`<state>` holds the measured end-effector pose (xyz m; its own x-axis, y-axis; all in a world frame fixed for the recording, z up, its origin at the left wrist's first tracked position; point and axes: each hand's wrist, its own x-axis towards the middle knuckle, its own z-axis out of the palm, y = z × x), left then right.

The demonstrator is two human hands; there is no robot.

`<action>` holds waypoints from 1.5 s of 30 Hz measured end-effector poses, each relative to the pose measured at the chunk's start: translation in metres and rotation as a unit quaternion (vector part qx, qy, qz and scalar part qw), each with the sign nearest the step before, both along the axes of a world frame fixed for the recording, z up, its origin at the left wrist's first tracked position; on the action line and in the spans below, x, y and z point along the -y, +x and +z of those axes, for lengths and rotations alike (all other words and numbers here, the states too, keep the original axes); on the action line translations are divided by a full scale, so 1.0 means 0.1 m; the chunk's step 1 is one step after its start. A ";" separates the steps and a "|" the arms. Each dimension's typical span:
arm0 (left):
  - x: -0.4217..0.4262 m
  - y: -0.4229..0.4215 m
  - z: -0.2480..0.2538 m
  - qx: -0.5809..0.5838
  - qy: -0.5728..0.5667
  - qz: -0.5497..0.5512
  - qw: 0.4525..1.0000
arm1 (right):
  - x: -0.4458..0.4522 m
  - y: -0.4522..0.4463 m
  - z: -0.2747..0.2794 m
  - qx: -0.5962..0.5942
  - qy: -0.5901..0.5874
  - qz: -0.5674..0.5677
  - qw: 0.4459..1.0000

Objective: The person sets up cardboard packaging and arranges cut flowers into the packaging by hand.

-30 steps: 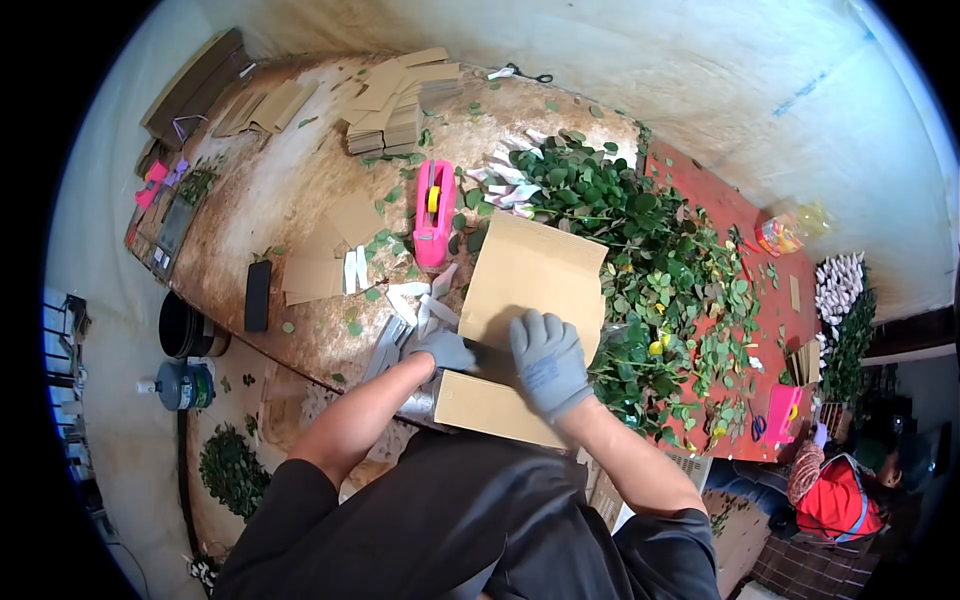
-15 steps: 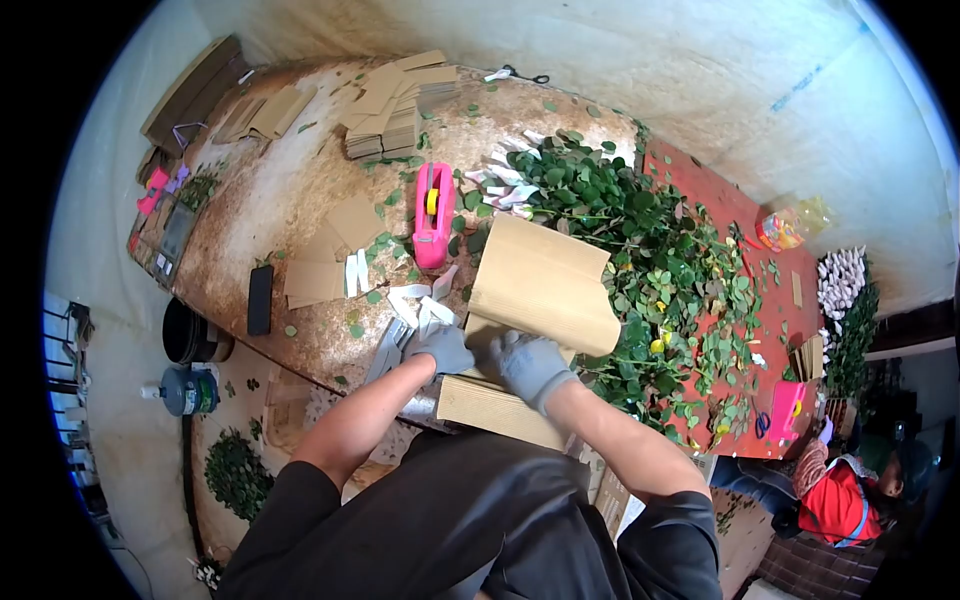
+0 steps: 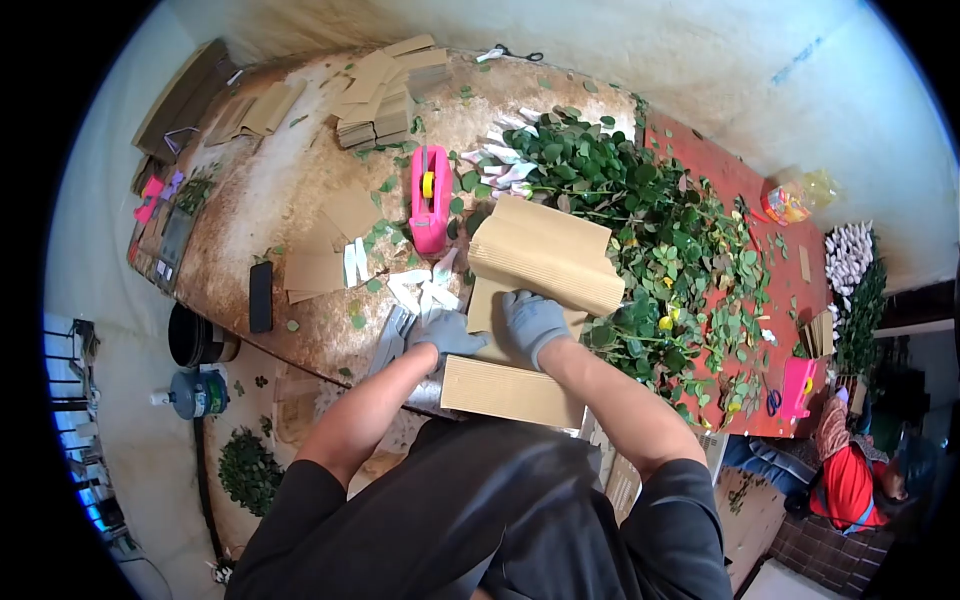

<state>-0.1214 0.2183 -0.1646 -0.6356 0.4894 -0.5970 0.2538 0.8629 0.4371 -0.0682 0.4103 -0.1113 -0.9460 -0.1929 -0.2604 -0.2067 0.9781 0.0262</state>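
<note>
A brown table [image 3: 270, 190] is extended across the work area, with a red table [image 3: 720, 180] placed at its right. Greens [image 3: 640, 190] are heaped over both, with white wraps [image 3: 505, 165] set at the far left end of the heap.

The cardboard [image 3: 513, 388] is located at the near edge of the brown table, directly in front of the torso and just left of the greens. Its long axis is directed from the torso toward the far wall. 3 panels are seen: the near panel is set nearest the torso, the middle panel is covered in part by the hands, and the far panel is curled, with its ridged face exposed. The folds are run crosswise, dipping slightly to the right.

A cardboard stack [image 3: 390, 110] is positioned at the far side of the brown table.

The right hand [image 3: 533, 325], gloved, is laid palm down on the middle panel, with its fingers bent; whether an edge is gripped cannot be told. The left hand [image 3: 445, 335], also gloved, is placed at the left edge of the cardboard, with its thumb pointed right; its grip is hidden and cannot be told.

A pink dispenser [image 3: 429, 215] is stood beyond the left hand. A black slab [image 3: 261, 297] is laid farther left. 2 white strips [image 3: 350, 265] are placed side by side between them.
</note>
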 end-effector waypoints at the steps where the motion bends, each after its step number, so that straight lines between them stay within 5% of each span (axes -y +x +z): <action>1: -0.01 0.00 0.05 0.006 -0.012 0.005 1.000 | -0.01 0.00 0.00 0.015 -0.001 0.003 1.000; 10: -0.02 -0.02 0.45 -0.026 -0.050 0.000 0.998 | -0.03 0.14 0.12 0.147 -0.210 0.015 0.967; 14: 0.04 -0.10 0.74 -0.039 0.006 0.047 0.998 | -0.07 0.17 0.31 0.167 -0.239 -0.012 0.957; 20: 0.07 -0.01 1.36 0.130 0.213 -0.125 0.960 | -0.03 0.18 0.22 0.140 -0.189 0.000 0.972; 22: 0.10 0.10 1.47 0.148 0.180 -0.140 0.962 | -0.03 0.21 -0.03 0.110 -0.172 0.009 0.979; 24: 0.12 0.15 1.49 0.088 0.160 -0.200 0.963 | -0.02 0.27 -0.21 -0.061 -0.174 0.015 0.983; 28: 0.17 0.16 1.51 0.092 0.149 -0.209 0.962 | 0.00 0.28 -0.25 0.070 -0.223 -0.045 0.971; 35: 0.12 0.12 1.36 0.039 0.141 -0.259 0.955 | 0.01 0.32 -0.22 0.096 -0.221 -0.046 0.969; 40: -0.10 0.05 1.32 0.165 0.012 -0.303 0.938 | 0.03 0.36 -0.29 0.099 -0.221 -0.048 0.969; 45: -0.12 -0.07 1.21 0.227 0.036 -0.339 0.912 | 0.06 0.33 -0.26 0.112 -0.217 -0.049 0.968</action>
